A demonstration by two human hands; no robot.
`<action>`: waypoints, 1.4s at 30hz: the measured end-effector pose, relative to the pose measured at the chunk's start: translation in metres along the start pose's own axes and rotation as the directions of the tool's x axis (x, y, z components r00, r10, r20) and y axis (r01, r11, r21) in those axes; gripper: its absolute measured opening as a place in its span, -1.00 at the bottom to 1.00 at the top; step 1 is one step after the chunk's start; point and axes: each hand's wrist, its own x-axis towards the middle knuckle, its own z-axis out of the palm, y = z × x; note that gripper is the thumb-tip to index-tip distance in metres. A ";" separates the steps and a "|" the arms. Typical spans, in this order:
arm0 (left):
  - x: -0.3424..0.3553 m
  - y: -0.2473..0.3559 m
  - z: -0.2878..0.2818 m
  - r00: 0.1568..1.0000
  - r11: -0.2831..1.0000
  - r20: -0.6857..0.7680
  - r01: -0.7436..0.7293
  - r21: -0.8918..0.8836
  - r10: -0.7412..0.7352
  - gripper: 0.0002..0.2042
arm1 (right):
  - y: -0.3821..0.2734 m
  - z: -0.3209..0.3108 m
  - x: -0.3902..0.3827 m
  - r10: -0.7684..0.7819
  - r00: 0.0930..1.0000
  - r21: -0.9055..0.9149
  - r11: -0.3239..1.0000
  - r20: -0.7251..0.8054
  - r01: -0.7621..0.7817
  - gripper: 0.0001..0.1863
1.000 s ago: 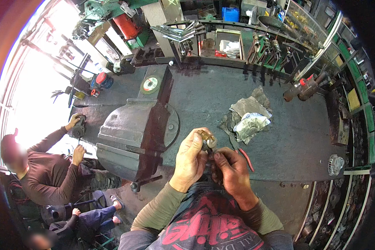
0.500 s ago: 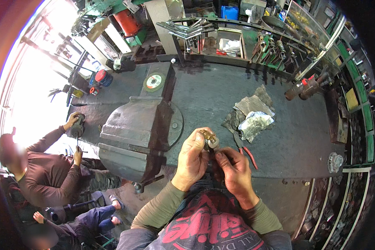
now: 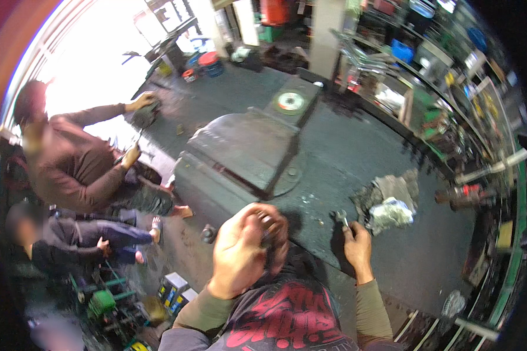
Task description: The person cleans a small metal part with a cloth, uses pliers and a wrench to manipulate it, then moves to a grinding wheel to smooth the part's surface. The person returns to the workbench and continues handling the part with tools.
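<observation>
My left hand (image 3: 240,248) is closed around a small metal fitting (image 3: 266,219), which is blurred and largely hidden by my fingers, at the front of the bench beside the large vise (image 3: 234,152). Out to its right, my right hand (image 3: 358,248) grips an open-end wrench (image 3: 342,215) low over the bench. Crumpled rags (image 3: 392,210) lie just beyond that hand. A round grinding disc (image 3: 288,100) rests on the back of the vise.
A person (image 3: 76,158) at the left works on a dark metal part (image 3: 146,114); another person (image 3: 70,240) sits below. Tool racks (image 3: 369,61) line the back, cylindrical metal parts (image 3: 459,193) lie at the right, and green equipment (image 3: 102,301) stands on the floor.
My right hand has left the fitting, moved out to the right and taken hold of a wrench. My left hand has shifted left, keeping the fitting. The view has turned and blurred.
</observation>
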 end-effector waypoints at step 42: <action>0.301 -0.049 -0.307 0.997 -0.124 -0.044 0.051 0.991 0.059 -0.78 | -0.308 0.031 0.059 -0.337 0.925 0.157 0.918 -0.177 0.365 -0.83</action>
